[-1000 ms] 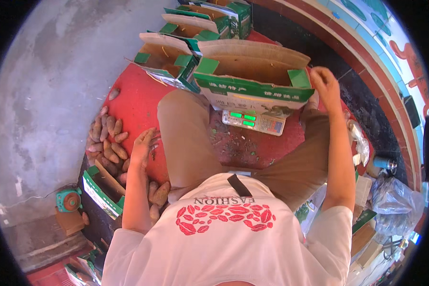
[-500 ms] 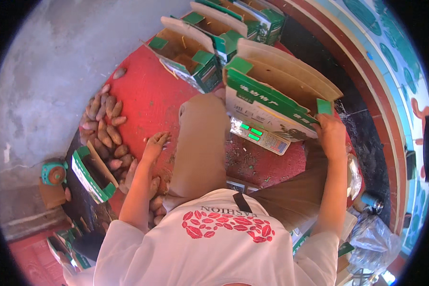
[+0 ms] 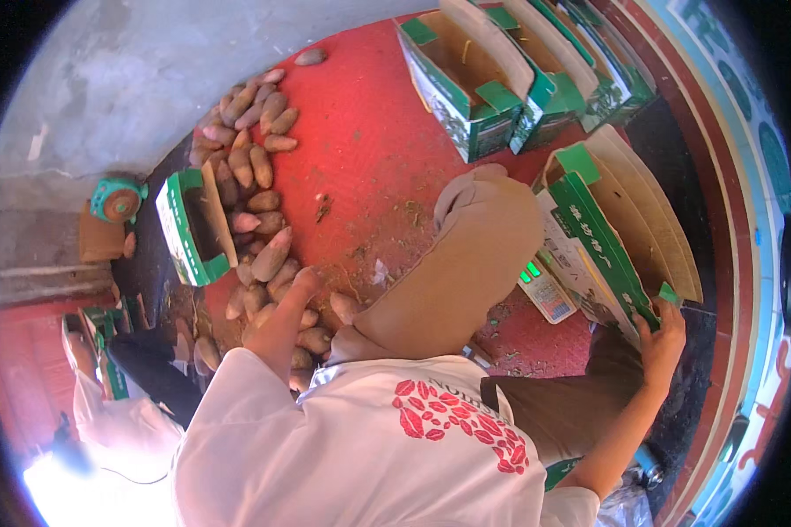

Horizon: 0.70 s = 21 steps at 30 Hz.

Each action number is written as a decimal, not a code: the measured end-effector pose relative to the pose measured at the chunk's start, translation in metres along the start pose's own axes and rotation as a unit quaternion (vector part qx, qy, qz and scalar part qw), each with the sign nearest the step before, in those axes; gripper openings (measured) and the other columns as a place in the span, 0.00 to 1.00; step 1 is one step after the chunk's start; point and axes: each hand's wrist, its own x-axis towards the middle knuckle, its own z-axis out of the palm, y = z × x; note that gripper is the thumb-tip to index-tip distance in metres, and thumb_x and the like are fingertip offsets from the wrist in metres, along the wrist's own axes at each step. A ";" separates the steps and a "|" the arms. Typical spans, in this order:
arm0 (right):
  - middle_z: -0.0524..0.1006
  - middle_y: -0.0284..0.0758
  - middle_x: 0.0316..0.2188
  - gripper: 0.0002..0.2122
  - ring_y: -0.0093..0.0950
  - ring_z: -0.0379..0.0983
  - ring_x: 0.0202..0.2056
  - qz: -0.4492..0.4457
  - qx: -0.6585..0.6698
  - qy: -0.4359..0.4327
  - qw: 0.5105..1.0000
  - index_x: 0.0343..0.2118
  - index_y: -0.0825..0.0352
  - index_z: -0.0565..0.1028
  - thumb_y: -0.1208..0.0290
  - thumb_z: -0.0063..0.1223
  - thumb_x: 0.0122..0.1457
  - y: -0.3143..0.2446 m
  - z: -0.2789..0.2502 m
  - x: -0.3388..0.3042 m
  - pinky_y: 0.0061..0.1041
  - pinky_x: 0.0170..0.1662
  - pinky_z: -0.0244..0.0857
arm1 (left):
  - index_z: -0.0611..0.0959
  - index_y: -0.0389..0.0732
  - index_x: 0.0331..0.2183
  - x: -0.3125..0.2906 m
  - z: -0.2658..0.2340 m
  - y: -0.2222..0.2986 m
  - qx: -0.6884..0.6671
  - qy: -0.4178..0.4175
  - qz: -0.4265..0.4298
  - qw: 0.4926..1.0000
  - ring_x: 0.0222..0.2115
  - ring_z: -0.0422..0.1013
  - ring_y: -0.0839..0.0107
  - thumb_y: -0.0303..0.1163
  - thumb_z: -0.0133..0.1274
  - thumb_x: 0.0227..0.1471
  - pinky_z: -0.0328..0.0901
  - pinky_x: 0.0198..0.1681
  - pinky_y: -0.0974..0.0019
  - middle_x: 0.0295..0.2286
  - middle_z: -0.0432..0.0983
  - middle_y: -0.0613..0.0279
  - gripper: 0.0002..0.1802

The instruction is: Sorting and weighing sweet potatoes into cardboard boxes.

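Reddish-brown sweet potatoes (image 3: 259,167) lie in a long heap on the red ground to my left. My left hand (image 3: 302,288) reaches down over the near part of the heap, close to a large sweet potato (image 3: 272,255); its fingers are hidden from view. On the right, my right hand (image 3: 661,334) grips the near top edge of an open green-and-white cardboard box (image 3: 593,250), beside a green flap. Beyond my bent knee, the box stands at a digital scale (image 3: 547,294) with green displays, partly hidden by my leg. Only part of its inside shows.
Several open cardboard boxes (image 3: 492,123) stand in a row at the far right. Another small open box (image 3: 185,233) sits against the heap's left side, with a turquoise round device (image 3: 117,201) beyond it. A person (image 3: 123,422) is at the lower left.
The view has swung left, so the boxes and scale appear farther right. My left hand has moved from above the red ground to the sweet potatoes. My right hand stays on the box edge.
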 end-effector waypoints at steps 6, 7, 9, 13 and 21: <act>0.72 0.44 0.34 0.14 0.42 0.68 0.38 -0.077 -0.058 0.141 0.985 0.39 0.70 0.71 0.70 0.53 0.50 -0.019 -0.031 -0.016 0.33 0.42 0.61 | 0.73 0.40 0.45 0.002 -0.135 0.152 -0.151 0.019 -0.326 0.933 0.47 0.65 0.57 0.44 0.48 0.47 0.59 0.50 0.61 0.45 0.68 0.48 0.25; 0.72 0.44 0.34 0.13 0.43 0.68 0.36 -0.084 -0.038 0.169 0.981 0.38 0.71 0.71 0.69 0.51 0.52 -0.023 -0.025 -0.012 0.33 0.41 0.62 | 0.71 0.39 0.46 -0.005 -0.122 0.119 -0.132 0.012 -0.339 0.931 0.48 0.63 0.57 0.43 0.50 0.46 0.58 0.51 0.61 0.46 0.66 0.48 0.27; 0.73 0.44 0.34 0.12 0.42 0.69 0.37 -0.110 -0.028 0.157 0.981 0.38 0.71 0.71 0.70 0.52 0.51 -0.029 -0.015 -0.020 0.33 0.41 0.62 | 0.69 0.39 0.48 -0.006 -0.114 0.090 -0.118 -0.005 -0.346 0.931 0.50 0.62 0.57 0.43 0.52 0.44 0.58 0.52 0.61 0.48 0.65 0.48 0.30; 0.73 0.42 0.31 0.10 0.41 0.70 0.33 -0.194 -0.013 0.116 0.974 0.35 0.70 0.71 0.72 0.52 0.50 -0.067 0.010 -0.022 0.35 0.36 0.63 | 0.64 0.44 0.51 -0.002 -0.110 0.051 -0.093 0.075 -0.414 0.902 0.53 0.56 0.54 0.41 0.55 0.42 0.55 0.54 0.58 0.51 0.60 0.52 0.34; 0.71 0.40 0.28 0.10 0.40 0.67 0.29 -0.199 0.017 0.003 0.980 0.33 0.68 0.69 0.74 0.54 0.47 -0.099 0.049 -0.019 0.35 0.31 0.62 | 0.55 0.51 0.56 0.016 -0.156 0.058 -0.040 0.012 -0.463 0.886 0.56 0.50 0.58 0.38 0.56 0.41 0.52 0.56 0.57 0.56 0.50 0.56 0.42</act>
